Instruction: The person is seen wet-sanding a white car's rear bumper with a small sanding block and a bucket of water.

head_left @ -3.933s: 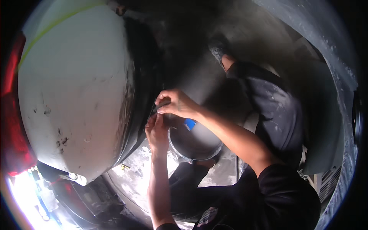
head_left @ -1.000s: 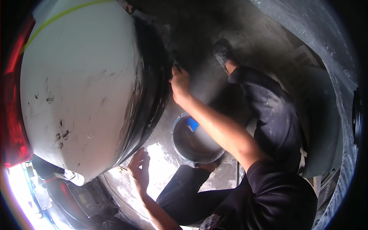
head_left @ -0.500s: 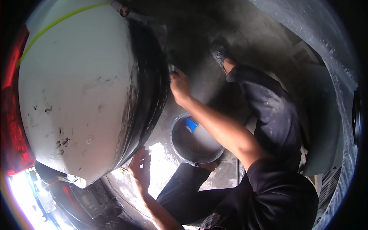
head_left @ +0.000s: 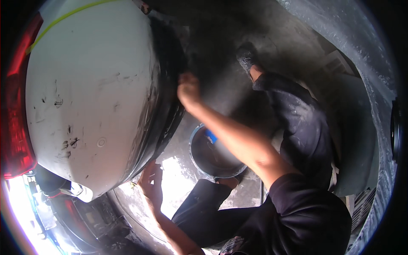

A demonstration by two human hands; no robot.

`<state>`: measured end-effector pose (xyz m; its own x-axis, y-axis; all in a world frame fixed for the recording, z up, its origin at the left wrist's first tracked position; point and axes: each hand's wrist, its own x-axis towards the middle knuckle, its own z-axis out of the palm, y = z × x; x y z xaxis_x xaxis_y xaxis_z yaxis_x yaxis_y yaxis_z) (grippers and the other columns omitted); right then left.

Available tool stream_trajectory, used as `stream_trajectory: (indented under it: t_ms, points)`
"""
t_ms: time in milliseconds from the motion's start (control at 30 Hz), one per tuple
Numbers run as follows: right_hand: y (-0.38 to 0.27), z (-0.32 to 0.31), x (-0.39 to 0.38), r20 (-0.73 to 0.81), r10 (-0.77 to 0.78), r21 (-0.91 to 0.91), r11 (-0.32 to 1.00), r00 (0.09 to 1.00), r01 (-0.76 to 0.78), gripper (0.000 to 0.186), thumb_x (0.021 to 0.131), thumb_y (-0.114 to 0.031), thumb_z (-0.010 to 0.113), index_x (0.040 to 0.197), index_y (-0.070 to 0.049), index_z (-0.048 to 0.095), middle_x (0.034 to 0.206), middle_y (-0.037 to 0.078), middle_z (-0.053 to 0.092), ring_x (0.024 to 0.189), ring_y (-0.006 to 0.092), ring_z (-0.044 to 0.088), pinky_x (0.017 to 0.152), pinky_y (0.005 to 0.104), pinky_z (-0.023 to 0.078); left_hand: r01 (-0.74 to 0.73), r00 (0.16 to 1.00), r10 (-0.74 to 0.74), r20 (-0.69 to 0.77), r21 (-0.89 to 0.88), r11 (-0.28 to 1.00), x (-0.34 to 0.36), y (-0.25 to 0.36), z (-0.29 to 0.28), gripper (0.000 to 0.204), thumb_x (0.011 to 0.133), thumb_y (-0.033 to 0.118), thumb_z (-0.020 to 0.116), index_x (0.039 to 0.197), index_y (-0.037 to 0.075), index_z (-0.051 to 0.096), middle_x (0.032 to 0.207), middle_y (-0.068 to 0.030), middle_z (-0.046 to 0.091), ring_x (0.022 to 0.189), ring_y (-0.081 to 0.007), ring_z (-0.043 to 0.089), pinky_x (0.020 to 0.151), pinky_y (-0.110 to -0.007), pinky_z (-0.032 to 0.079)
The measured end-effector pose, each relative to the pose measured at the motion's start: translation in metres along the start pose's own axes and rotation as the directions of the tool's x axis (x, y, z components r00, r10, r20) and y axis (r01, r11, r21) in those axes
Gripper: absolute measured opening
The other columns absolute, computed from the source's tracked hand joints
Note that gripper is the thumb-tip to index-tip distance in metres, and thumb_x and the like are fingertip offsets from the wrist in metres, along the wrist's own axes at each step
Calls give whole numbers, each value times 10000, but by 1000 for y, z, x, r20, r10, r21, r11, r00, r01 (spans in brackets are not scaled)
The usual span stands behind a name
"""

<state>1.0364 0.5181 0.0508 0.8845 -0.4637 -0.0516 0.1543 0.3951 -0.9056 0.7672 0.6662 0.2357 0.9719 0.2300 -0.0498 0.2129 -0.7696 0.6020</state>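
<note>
A white car bumper (head_left: pixel 89 97) with scuff marks fills the left; its lower part is a dark trim (head_left: pixel 168 102). My right hand (head_left: pixel 188 90) is stretched out with curled fingers pressed against that dark trim; motion blur hides whether it holds anything. My left hand (head_left: pixel 151 183) is lower down, fingers apart, resting at the bumper's bottom edge. Between my arms a round dark basin (head_left: pixel 199 163) stands on the floor with something blue (head_left: pixel 211 137) at its far rim.
A red tail light (head_left: pixel 15 127) sits at the far left. My legs in dusty dark trousers (head_left: pixel 301 127) are folded on the grey concrete floor (head_left: pixel 221 85), one shoe (head_left: pixel 246 55) pointing away. A plastic-covered surface (head_left: pixel 340 38) curves along the right.
My hands, which met above the basin, have parted: the right went up to the dark trim and shifts slightly along it, while the left dropped to the bumper's bottom edge.
</note>
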Motion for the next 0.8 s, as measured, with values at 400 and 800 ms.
stream_trajectory:
  t_ms: [400, 800]
  points:
    - [-81, 3, 33, 169, 790, 235, 549, 590, -802, 353, 1111, -183, 575, 1427, -32, 530, 1489, 189, 522, 1381, 335, 481, 936, 641, 560, -57, 998, 58, -17, 29, 998, -3, 14, -9, 342, 1004, 78, 704, 1335, 5, 747, 1066, -136, 798, 893, -208, 757, 764, -342, 625]
    - [-16, 10, 29, -132, 76, -158, 983, 988, -97, 397, 1042, -116, 605, 1382, 80, 662, 1173, 175, 724, 1108, 239, 652, 980, 342, 506, -87, 996, 88, 18, -27, 996, 6, 17, 13, 340, 998, 74, 699, 1328, 8, 745, 1088, -150, 803, 945, -240, 776, 796, -372, 635]
